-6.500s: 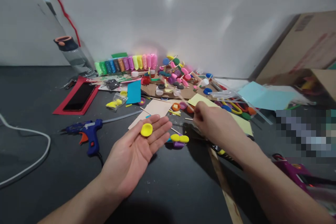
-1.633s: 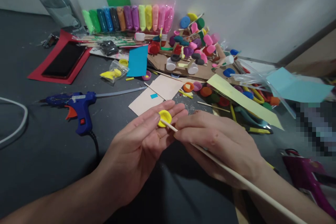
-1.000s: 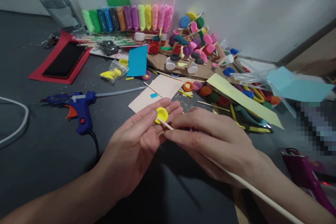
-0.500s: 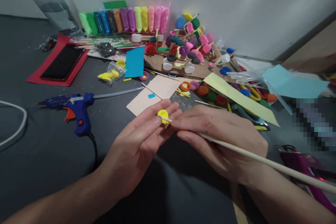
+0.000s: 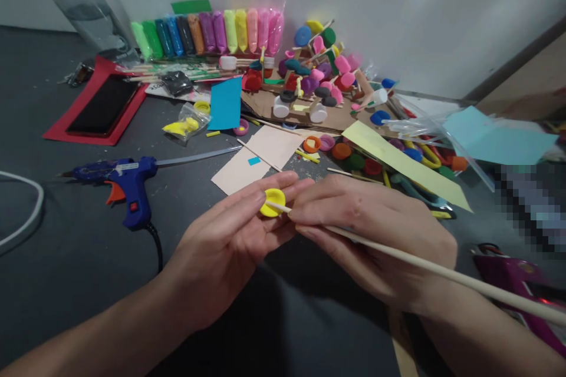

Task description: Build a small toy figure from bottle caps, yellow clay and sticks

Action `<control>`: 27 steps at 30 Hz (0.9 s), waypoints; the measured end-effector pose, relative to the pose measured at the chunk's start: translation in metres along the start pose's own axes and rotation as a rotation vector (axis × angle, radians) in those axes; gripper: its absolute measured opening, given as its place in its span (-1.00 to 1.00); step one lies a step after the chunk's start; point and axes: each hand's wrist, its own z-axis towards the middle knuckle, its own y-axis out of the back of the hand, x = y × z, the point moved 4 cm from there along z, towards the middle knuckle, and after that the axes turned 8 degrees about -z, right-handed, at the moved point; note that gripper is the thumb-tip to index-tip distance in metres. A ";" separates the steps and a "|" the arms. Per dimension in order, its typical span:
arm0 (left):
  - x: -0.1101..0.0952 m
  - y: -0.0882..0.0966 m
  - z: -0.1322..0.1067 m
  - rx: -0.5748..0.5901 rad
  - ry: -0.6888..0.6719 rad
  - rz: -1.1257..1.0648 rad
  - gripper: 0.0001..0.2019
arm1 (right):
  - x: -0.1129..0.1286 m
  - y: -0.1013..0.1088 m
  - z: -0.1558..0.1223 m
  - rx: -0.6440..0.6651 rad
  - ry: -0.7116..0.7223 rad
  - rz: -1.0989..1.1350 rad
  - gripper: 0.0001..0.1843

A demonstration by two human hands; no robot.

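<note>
My left hand (image 5: 239, 235) is palm up near the middle of the view. Its thumb presses a small round yellow cap (image 5: 275, 199) against the fingers. The cap's hollow-looking face is turned toward me. From the right, my right hand (image 5: 375, 235) pinches a long wooden stick (image 5: 424, 265) like a pen. The stick's tip touches the inside of the cap, and its long end runs back over the right wrist. Beyond the hands lies a pale pink paper sheet (image 5: 236, 174), with a thin skewer (image 5: 259, 154) and a small blue paper piece (image 5: 253, 161) on it.
A blue glue gun (image 5: 132, 177) with a cord lies left. Behind are a phone (image 5: 104, 106) on red paper, bagged yellow clay (image 5: 181, 127), colored clay packs (image 5: 207, 32) and a heap of caps and sticks (image 5: 327, 65). Yellow paper (image 5: 407, 165) and a purple device (image 5: 508, 277) are at right.
The yellow cap has turned so more of its inner face shows, and it sits slightly farther left. The stick's tip stays at the cap, and both hands have shifted only slightly.
</note>
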 end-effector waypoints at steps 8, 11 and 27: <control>-0.007 0.001 0.000 -0.034 0.017 0.120 -0.72 | 0.000 0.004 0.001 0.050 0.009 -0.025 -0.82; -0.008 0.001 0.000 0.010 0.010 0.123 -0.76 | 0.001 0.005 0.002 0.047 0.044 -0.034 -0.81; 0.000 -0.002 -0.006 0.077 -0.095 0.035 -0.73 | 0.008 0.002 -0.003 -0.004 0.006 -0.206 -0.87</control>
